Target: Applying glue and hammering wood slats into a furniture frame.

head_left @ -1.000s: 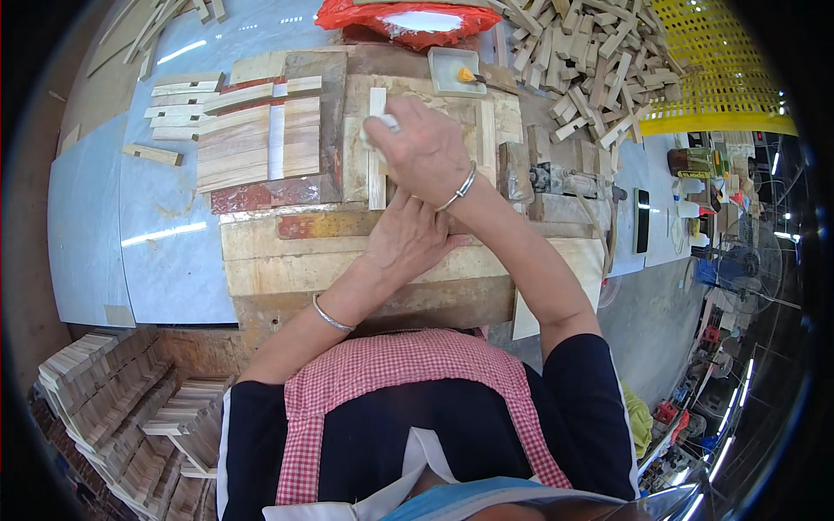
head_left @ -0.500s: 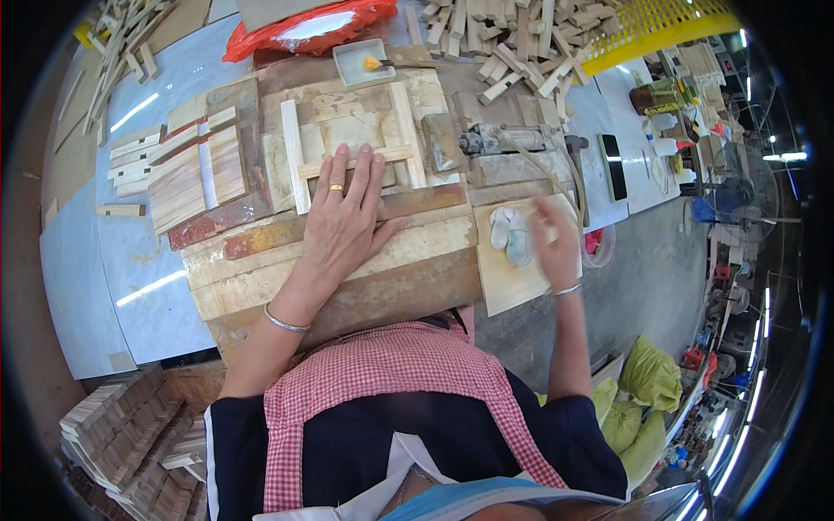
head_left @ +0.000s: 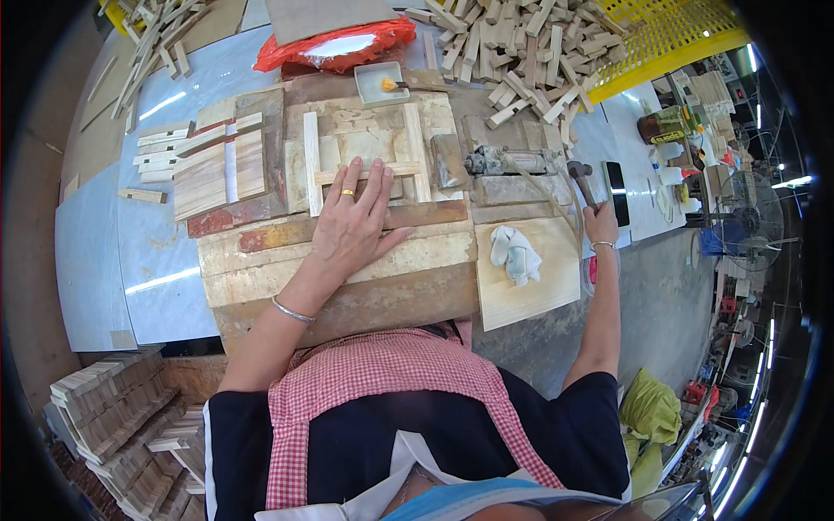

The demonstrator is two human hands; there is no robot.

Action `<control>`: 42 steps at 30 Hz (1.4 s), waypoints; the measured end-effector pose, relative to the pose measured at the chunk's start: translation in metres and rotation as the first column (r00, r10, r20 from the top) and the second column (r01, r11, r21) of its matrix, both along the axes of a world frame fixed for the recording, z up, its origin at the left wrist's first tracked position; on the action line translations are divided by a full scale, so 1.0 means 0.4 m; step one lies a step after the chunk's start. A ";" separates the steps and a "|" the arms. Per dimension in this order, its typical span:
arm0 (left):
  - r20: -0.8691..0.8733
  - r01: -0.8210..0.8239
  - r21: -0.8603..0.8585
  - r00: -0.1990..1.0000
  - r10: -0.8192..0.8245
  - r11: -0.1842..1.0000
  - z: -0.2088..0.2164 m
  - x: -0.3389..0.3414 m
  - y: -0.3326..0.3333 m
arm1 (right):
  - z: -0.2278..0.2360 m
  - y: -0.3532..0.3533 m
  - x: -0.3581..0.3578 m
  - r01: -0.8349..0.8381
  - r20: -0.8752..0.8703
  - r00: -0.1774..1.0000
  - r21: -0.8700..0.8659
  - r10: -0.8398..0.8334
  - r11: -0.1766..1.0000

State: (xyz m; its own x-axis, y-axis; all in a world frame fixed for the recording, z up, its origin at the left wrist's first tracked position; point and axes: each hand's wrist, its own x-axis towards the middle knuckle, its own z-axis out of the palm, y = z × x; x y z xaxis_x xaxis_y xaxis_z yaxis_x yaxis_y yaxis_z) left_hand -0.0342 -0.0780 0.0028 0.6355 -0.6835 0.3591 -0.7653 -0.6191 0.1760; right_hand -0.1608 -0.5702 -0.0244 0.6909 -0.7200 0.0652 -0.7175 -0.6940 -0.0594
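My left hand (head_left: pixel 352 217) lies flat, fingers stretched out, with its fingertips on the crossbar of an H-shaped wooden frame (head_left: pixel 314 161). Two pale side strips and the crossbar make up this frame, which rests on a worn wooden work board (head_left: pixel 347 266). Out to the right, my right hand (head_left: pixel 600 227) is closed round the handle of a hammer (head_left: pixel 580 171), whose dark head points away from me. A black phone (head_left: pixel 616 193) lies just beside it. Nearer to me, a crumpled white cloth (head_left: pixel 518 254) sits on a thin plywood sheet (head_left: pixel 534 304).
A metal clamp-like cylinder (head_left: pixel 512 162) with a hose is fixed right of the frame. A shallow dish (head_left: pixel 380 84) holding a brush stands behind. Cut wood pieces (head_left: pixel 521 43) are heaped at the back beside a yellow crate (head_left: pixel 669 43). Slotted boards (head_left: pixel 221 178) lie left.
My right hand has moved right and away from beside the cloth, and it now grips the hammer. My left hand stays on the frame. The whole view has shifted slightly.
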 end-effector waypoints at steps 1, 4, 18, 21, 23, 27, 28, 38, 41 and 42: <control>-0.003 0.005 -0.002 1.000 -0.005 1.000 -0.002 0.001 0.000 | 0.017 0.016 -0.005 -0.029 0.038 0.999 0.002 0.029 1.000; 0.006 -0.006 -0.003 1.000 0.006 1.000 0.000 0.002 0.006 | 0.115 0.125 -0.010 -0.102 0.201 0.975 0.041 0.092 0.994; 0.035 0.000 -0.003 0.999 0.000 1.000 -0.006 0.006 0.000 | 0.251 0.614 0.059 -0.651 0.464 0.751 0.403 0.470 0.643; 0.030 -0.002 0.007 1.000 0.002 1.000 -0.011 0.004 0.008 | 0.274 0.662 0.074 -0.715 0.511 0.668 0.242 0.541 0.656; 0.033 0.002 0.008 0.999 -0.002 1.000 -0.007 0.003 0.007 | 0.227 0.681 0.083 -0.735 0.478 0.633 0.125 0.608 0.667; 0.029 0.014 0.015 0.999 -0.014 1.000 -0.003 0.007 0.001 | 0.158 0.671 0.087 -0.708 0.248 0.706 0.203 0.664 0.676; 0.021 0.019 0.026 1.000 -0.020 0.999 -0.008 0.004 0.005 | 0.166 0.672 0.090 -0.710 0.250 0.703 0.206 0.666 0.673; -0.011 -0.006 -0.046 1.000 0.006 0.999 -0.007 0.004 -0.002 | 0.150 0.684 0.127 -0.766 0.240 0.641 0.161 0.729 0.622; -0.048 0.005 -0.065 0.999 -0.008 0.998 -0.013 -0.012 -0.002 | 0.193 0.723 0.158 -0.796 0.313 0.603 0.184 0.734 0.576; -0.020 0.003 -0.085 1.000 -0.005 0.996 -0.018 -0.014 -0.003 | 0.207 0.740 0.171 -0.828 0.414 0.551 0.160 0.725 0.538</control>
State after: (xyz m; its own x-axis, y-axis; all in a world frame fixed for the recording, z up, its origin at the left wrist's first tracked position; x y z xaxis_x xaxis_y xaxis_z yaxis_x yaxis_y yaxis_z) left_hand -0.0396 -0.0793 -0.0045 0.6404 -0.6536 0.4033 -0.7637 -0.5980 0.2434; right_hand -0.0922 -0.2743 0.0585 0.9695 0.0853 0.2296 0.1855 -0.8678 -0.4609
